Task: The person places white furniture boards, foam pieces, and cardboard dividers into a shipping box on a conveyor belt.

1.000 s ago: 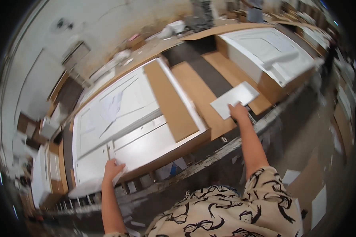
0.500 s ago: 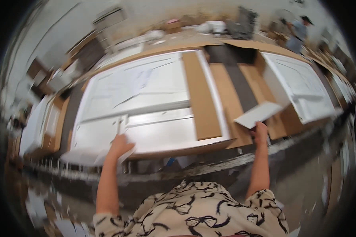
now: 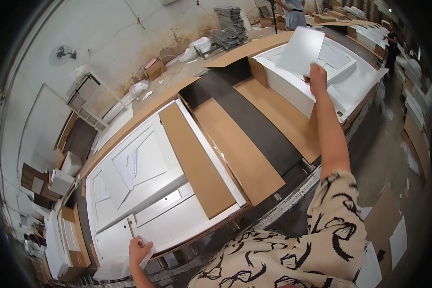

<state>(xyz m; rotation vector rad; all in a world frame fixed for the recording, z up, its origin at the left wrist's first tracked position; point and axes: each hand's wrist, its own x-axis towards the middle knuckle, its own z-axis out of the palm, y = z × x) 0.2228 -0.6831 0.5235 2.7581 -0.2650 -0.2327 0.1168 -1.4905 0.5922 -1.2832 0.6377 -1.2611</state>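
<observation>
My right hand is raised at the end of an outstretched arm, its fingers closed on the lower corner of a white rectangular panel. That panel is tilted up above the white furniture parts in the carton at the right. Down at the front edge of the left carton, my left hand has its fingers bent round thin white film. Just beyond it lies a narrow white strip among the carton's white panels. Printed sheets rest on top there.
Between the two cartons, cardboard flaps lie across a dark belt. A flat brown cardboard strip covers part of the left carton. A person stands beyond the line, another at far right. Cardboard scraps litter the floor at right.
My right hand has swung the white panel from the gap between the cartons up and over the right carton. My left hand stays at the left carton's front edge. The view has turned right.
</observation>
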